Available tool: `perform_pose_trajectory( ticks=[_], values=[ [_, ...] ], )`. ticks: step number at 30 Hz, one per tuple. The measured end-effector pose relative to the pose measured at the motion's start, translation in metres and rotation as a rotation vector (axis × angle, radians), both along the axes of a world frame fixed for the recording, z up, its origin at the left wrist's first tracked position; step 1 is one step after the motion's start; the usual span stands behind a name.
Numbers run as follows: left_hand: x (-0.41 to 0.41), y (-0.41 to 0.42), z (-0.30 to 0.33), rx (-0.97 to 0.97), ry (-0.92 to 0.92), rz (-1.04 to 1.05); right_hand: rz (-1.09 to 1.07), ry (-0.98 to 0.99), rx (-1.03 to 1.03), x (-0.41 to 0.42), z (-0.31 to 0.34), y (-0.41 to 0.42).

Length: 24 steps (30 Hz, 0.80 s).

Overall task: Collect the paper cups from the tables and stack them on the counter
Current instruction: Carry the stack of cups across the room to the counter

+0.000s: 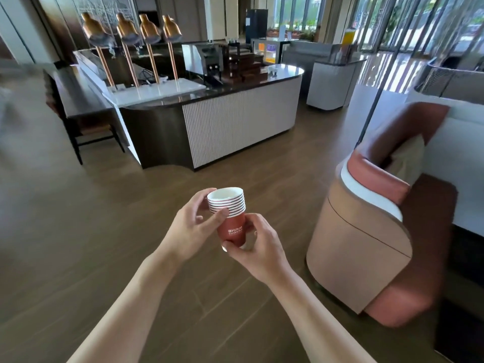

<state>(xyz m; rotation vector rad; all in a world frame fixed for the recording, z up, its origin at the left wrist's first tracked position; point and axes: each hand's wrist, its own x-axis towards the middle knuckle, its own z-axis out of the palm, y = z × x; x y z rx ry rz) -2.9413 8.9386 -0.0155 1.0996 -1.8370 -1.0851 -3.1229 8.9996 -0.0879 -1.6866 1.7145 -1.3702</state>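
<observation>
Cups looked mostly collected — a nested stack of paper cups (228,216) was held mid-air above the floor, left hand (195,226) pinching the rims, right hand (258,247) curled round the base. The counter (235,82) stood well ahead — setting down remained.

1 view only: head-worn wide-angle camera, looking forward and down from standing height. Brown wood-plank floor (131,231) fills the near field, the long dark-topped counter with white ribbed front (235,127) sits mid-distance ahead, edges bend with lens distortion.
</observation>
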Motion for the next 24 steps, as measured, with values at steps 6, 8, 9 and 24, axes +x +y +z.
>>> perform_pose_trajectory(
  ticks=[6, 8, 9, 24],
  values=[
    [-0.024, -0.051, 0.000, -0.018, 0.011, -0.005, -0.021, -0.007, -0.013, -0.022, -0.003, -0.047],
    [-0.027, -0.072, -0.005, -0.019, 0.028, -0.011, -0.033, -0.001, -0.006, -0.023, -0.006, -0.066],
    [-0.027, -0.084, -0.008, -0.018, 0.036, -0.014, -0.036, -0.002, -0.004, -0.023, -0.007, -0.076],
    [0.030, -0.339, -0.006, -0.027, 0.116, -0.027, -0.061, 0.047, -0.008, 0.032, 0.018, -0.318]
  ],
)
